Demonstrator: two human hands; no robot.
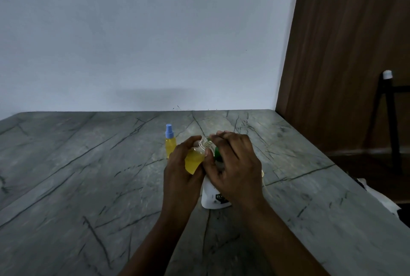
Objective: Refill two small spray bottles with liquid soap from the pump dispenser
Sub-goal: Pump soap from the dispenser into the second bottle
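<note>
My left hand (182, 164) grips a small clear spray bottle (194, 160) with no cap, partly filled with yellow liquid and tilted toward the right. My right hand (233, 164) rests over the top of the white pump dispenser (213, 196), covering its pump head; a green part (217, 152) shows between my fingers. The bottle's threaded neck (205, 142) sits right at my right fingertips. A second spray bottle (170, 142), yellow inside with a blue spray cap, stands upright on the table just left of my left hand.
The grey marble-patterned table (88, 176) meets a white wall at the back. Its right edge runs diagonally past a brown wooden door (343, 54). A black stand (388, 109) is beyond that edge. White cloth (377, 198) lies at the table's right edge.
</note>
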